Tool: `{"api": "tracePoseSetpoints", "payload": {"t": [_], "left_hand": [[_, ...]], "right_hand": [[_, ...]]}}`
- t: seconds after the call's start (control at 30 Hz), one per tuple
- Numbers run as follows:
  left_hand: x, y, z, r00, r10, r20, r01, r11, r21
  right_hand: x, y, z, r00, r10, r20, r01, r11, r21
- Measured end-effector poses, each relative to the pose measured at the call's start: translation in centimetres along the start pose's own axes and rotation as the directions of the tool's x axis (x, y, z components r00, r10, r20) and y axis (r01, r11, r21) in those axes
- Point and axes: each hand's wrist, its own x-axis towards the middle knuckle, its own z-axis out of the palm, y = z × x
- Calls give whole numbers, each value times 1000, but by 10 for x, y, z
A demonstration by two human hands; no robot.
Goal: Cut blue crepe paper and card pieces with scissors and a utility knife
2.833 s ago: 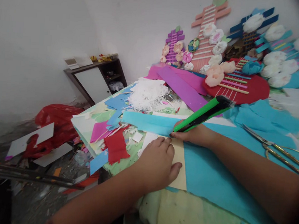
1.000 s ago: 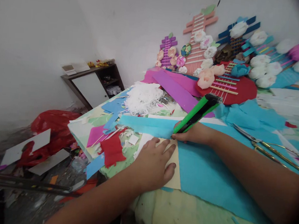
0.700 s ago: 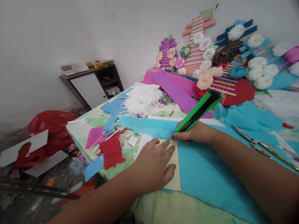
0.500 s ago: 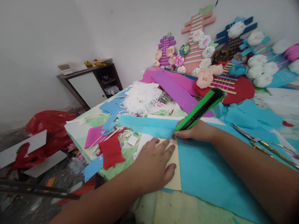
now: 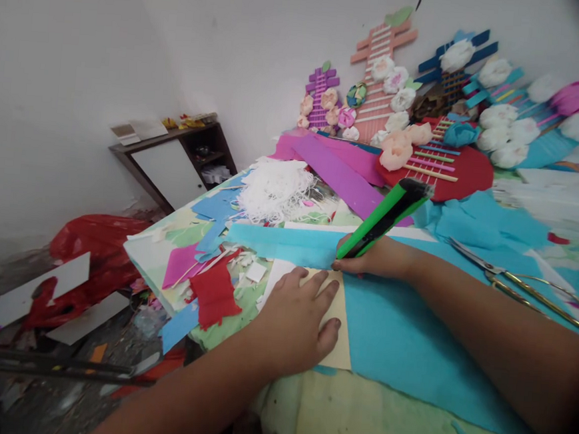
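Left hand [image 5: 294,321] lies spread open on the cream card [image 5: 341,349]; right hand [image 5: 385,258] grips green cutter [image 5: 380,216] near the card's far edge.

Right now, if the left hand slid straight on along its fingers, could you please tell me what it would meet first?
Probably the blue strip, just ahead of the left hand, though depth is hard to judge; the right hand, holding the green cutter, is close by.

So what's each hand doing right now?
Left hand: open, resting on the cream sheet.
Right hand: closed, holding the green-and-black tool.
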Motion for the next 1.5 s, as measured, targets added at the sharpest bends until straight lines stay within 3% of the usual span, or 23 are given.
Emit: {"api": "tracePoseSetpoints", "payload": {"t": [0.3,0.53,0.8,0.93,1.07,1.3,1.5], "left_hand": [[1,0,2,1000,6,-4,-6,1000,4],[0,0,2,1000,4,5,-4,1000,24],[4,3,-6,995,94,-16,-91,988,128],[10,2,-8,982,191,9,-190,968,162],[14,2,-9,978,207,25,-208,961,181],[15,5,-14,970,233,65,-241,955,172],[16,9,-13,978,205,35,-208,959,193]], "right_hand": [[-2,4,-8,1000,10,5,-10,999,44],[2,2,-1,1000,5,6,-5,1000,-12],[0,-4,-15,1000,-8,-28,7,999,-35],[-2,-2,-8,992,69,-110,-72,997,-18],[-3,5,3,974,122,-189,-107,990,88],[-4,10,5,980,86,-179,-69,993,99],[-4,7,7,991,48,-128,-42,998,48]]}}
